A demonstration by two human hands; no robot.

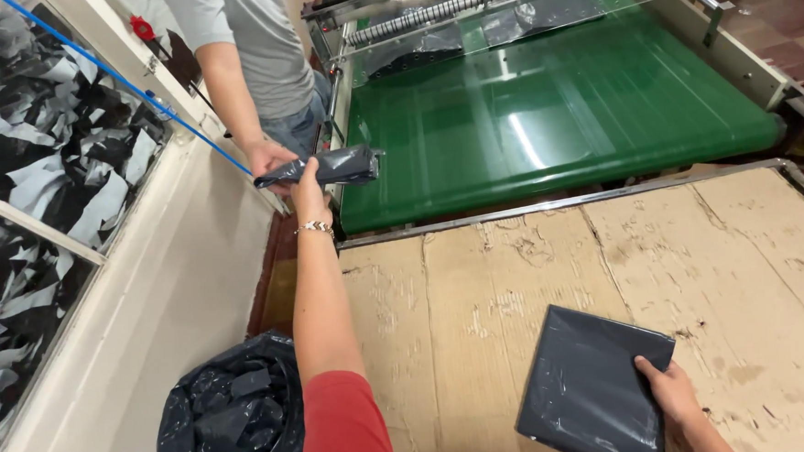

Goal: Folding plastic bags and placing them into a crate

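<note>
L hand [308, 187] grips rolled bag [326, 167] w/ co-worker's hand [268, 156]; R hand [672, 393] grasps folded bag [589, 381]

The person's left arm [319, 304] is bare from the wrist up to a short red sleeve [339, 426] that covers the upper arm near the shoulder. A thin beaded bracelet [314, 227], pale and metallic, circles the left wrist just below the left hand [306, 187]. The right hand [672, 393] and its forearm are bare, with no sleeve, glove or jewellery showing.
</note>
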